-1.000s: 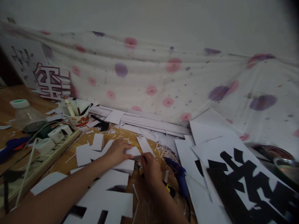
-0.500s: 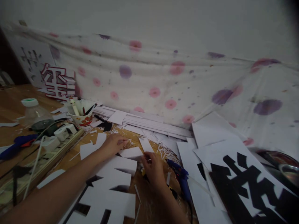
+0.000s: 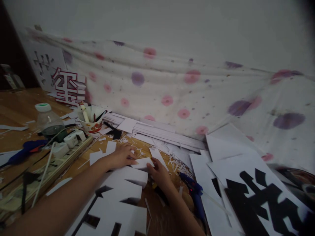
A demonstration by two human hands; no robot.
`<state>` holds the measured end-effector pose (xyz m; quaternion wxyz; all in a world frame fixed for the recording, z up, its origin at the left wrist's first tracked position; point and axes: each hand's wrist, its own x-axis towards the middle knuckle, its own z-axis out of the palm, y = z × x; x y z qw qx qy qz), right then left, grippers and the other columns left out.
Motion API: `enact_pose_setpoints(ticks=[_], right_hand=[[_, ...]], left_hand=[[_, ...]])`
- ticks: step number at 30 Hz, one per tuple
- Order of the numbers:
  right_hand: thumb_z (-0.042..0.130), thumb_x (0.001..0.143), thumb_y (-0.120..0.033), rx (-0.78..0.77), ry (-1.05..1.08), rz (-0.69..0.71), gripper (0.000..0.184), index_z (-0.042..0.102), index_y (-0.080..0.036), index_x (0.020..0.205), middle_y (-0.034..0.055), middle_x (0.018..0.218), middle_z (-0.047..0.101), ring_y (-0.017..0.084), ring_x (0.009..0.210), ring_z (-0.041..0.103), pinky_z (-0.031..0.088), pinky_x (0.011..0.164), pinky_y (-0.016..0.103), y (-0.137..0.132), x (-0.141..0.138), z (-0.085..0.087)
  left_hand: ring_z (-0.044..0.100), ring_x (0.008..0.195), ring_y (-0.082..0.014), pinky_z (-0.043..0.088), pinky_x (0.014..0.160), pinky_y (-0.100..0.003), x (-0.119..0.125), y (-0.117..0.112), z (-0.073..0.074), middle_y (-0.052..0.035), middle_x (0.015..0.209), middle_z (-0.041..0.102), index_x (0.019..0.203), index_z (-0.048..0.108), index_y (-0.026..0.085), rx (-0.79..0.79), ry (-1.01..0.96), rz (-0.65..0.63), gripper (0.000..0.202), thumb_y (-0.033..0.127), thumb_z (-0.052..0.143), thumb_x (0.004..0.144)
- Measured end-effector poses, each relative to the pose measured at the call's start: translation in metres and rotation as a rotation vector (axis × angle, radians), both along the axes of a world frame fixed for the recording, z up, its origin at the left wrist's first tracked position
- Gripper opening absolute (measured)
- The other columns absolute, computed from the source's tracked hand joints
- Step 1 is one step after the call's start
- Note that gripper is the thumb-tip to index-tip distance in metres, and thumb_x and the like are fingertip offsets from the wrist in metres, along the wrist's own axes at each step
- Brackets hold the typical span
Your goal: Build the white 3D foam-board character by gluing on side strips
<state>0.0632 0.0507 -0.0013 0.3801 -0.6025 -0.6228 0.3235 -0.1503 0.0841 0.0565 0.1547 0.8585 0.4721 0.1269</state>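
A large white cut-out character of thick board [image 3: 123, 193] lies in front of me, with slots and notched edges. My left hand [image 3: 121, 155] rests at its far edge, fingers stretched out and apart, the thumb side touching the board. At the right end of its topmost stroke, my right hand [image 3: 159, 172] has thumb and fingers closed on the board's edge. A yellow-and-black tool [image 3: 158, 191], partly hidden, lies under my right wrist. Just right of that hand is a blue glue gun [image 3: 193, 188] with a small red light.
On the left are a power strip [image 3: 49, 177] with chargers, a second blue glue gun [image 3: 27, 150], a bottle [image 3: 49, 121] and a tub of pens [image 3: 91, 126]. White scraps [image 3: 178, 164] litter the table. Sheets with black characters [image 3: 265, 190] lie right.
My left hand has come down onto the far edge of the board, its fingers spreading. The right hand stays at the stroke's end. The whole view has shifted slightly.
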Motion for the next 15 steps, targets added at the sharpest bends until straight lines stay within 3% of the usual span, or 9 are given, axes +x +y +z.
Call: enact_pose_setpoints(ticks=[10, 15], right_hand=[[0.051, 0.077, -0.044, -0.052, 0.108, 0.055, 0.036, 0.067, -0.018, 0.097, 0.0066, 0.091, 0.071, 0.024, 0.086, 0.065, 0.049, 0.077, 0.035, 0.007, 0.001, 0.000], [0.053, 0.075, -0.051, -0.033, 0.201, 0.038, 0.043, 0.066, -0.020, 0.103, 0.0083, 0.108, 0.067, 0.027, 0.103, 0.059, 0.044, 0.089, 0.039, 0.012, 0.000, -0.002]], left_hand=[[0.047, 0.114, -0.0233, 0.034, 0.098, -0.036, -0.001, 0.004, -0.006, -0.0049, 0.119, 0.057, 0.081, 0.073, 0.025, -0.084, -0.066, -0.056, 0.024, 0.040, 0.055, 0.082], [0.049, 0.111, -0.0205, 0.034, 0.099, -0.036, -0.001, 0.006, -0.001, -0.0059, 0.118, 0.059, 0.079, 0.072, 0.020, -0.028, -0.163, -0.021, 0.037, 0.042, 0.043, 0.088]])
